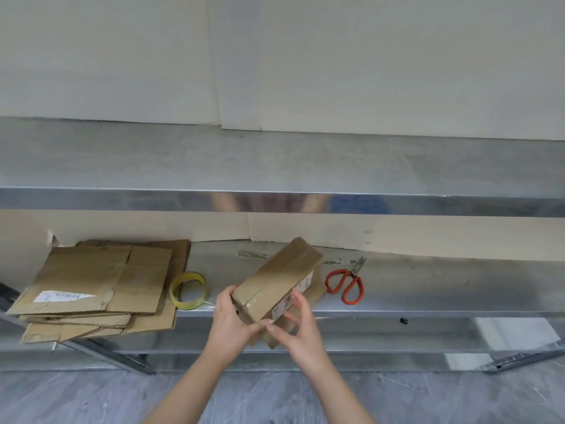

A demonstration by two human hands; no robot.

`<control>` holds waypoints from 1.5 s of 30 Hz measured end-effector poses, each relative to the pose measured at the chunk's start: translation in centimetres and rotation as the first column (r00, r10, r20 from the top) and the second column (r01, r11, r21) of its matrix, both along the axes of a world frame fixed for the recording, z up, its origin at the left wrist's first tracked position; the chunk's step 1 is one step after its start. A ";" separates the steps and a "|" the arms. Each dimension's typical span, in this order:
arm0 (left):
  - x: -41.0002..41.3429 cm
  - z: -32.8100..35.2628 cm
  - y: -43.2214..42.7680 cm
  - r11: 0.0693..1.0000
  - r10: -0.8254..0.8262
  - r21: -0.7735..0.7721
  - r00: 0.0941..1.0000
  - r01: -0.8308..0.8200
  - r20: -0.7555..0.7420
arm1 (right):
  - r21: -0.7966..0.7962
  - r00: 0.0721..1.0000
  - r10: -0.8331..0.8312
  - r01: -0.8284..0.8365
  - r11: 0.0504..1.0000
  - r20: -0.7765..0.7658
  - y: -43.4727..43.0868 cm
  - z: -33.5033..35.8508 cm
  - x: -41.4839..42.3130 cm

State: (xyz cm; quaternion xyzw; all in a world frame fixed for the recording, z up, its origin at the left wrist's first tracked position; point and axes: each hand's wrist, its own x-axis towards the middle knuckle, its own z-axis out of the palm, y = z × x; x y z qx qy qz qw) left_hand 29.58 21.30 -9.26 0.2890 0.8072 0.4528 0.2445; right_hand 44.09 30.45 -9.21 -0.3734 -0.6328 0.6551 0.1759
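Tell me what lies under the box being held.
Under the box, held by the left hand and right hand, a brown cardboard piece peeks out at its right edge. The box covers most of it, so its full shape is hidden.
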 end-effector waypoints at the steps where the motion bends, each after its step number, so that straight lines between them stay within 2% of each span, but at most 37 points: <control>1: 0.7 0.0 -0.1 1.000 0.012 0.017 1.000 -0.013 0.027 | 0.012 1.000 0.018 -0.017 1.000 -0.011 0.1 0.1 -0.2; 4: 2.3 -0.1 0.0 0.998 -0.057 0.040 0.996 0.054 0.068 | 0.047 1.000 0.020 -0.020 0.999 -0.014 1.3 0.1 -0.8; 8: 2.3 0.0 0.8 0.994 -0.087 0.075 0.995 0.084 0.041 | 0.176 0.997 -0.007 -0.007 0.984 0.082 4.0 1.0 -0.9; 11: 1.3 0.5 2.0 0.996 -0.077 0.039 0.997 0.078 -0.015 | 0.278 0.989 -0.003 -0.038 0.960 0.145 5.3 1.3 -0.9; 17: 0.0 0.9 4.1 0.990 -0.139 -0.001 0.990 0.139 -0.016 | 0.339 0.979 -0.028 -0.043 0.940 0.203 6.5 1.0 -0.9; 21: -0.6 1.0 3.6 0.978 -0.210 -0.016 0.977 0.210 -0.023 | 0.446 0.975 -0.032 -0.071 0.892 0.220 6.1 1.0 -0.5; 26: -0.4 1.0 1.8 0.972 -0.228 -0.084 0.966 0.219 -0.125 | 0.381 0.988 -0.048 -0.012 0.925 0.149 4.5 0.5 0.5; 30: -0.1 1.1 1.0 0.960 -0.271 -0.097 0.957 0.261 -0.103 | 0.352 0.985 -0.041 -0.020 0.936 0.166 3.5 0.7 0.7; 33: -0.1 1.3 0.8 0.942 -0.322 -0.141 0.938 0.304 -0.127 | 0.449 0.966 -0.053 -0.068 0.891 0.252 2.8 1.2 0.7; 37: -0.9 1.6 -0.3 0.906 -0.417 -0.208 0.867 0.370 -0.272 | 0.643 0.891 -0.177 -0.154 0.750 0.419 0.9 1.6 1.3; 40: -2.8 1.3 -2.1 0.876 -0.468 -0.366 0.738 0.314 -0.486 | 0.768 0.885 -0.227 -0.197 0.609 0.407 -1.9 1.7 1.2; 42: -4.7 0.8 -3.7 0.840 -0.521 -0.481 0.625 0.251 -0.582 | 0.811 0.904 -0.192 -0.227 0.539 0.381 -3.9 1.4 0.6; 45: -7.7 -0.3 -6.3 0.777 -0.592 -0.601 0.545 0.189 -0.594 | 0.794 0.915 -0.046 -0.322 0.516 0.401 -6.9 0.1 -1.3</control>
